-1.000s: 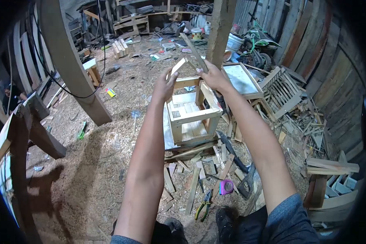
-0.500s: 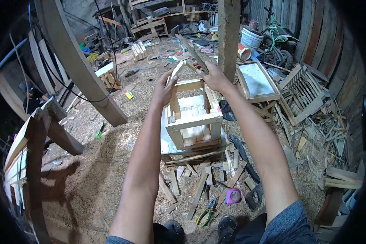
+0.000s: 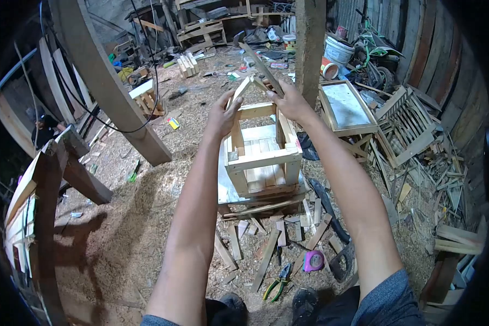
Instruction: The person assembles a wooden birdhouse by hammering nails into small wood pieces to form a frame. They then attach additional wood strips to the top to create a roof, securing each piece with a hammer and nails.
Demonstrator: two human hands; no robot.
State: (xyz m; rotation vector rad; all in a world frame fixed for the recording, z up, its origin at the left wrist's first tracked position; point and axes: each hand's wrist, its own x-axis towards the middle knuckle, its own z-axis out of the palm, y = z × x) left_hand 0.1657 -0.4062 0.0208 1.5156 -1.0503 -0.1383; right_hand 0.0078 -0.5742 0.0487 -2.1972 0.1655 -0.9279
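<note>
My left hand [image 3: 223,115] is closed around a short pale wood strip [image 3: 243,87], which slants up to the right. In my right hand [image 3: 291,103] is a longer, darker wood strip [image 3: 262,66], pointing up and left. The upper end of the pale strip comes close to a small wood piece [image 3: 259,83] by my right fingers. Both hands are above the far end of an open wooden frame [image 3: 262,161] with a slatted bottom, which stands on a low, light-topped support [image 3: 226,191].
Wood offcuts [image 3: 267,258], pliers [image 3: 279,283] and a pink tape measure [image 3: 313,261] lie near my feet. Wooden posts [image 3: 308,51] rise ahead and to the left. At right are a framed panel [image 3: 346,106] and a slatted crate [image 3: 410,122]. A person [image 3: 48,130] is at far left.
The view has shifted slightly, so the frame sits a little lower and further right. Both hands keep their strips, and the pale and dark strips stay close together.
</note>
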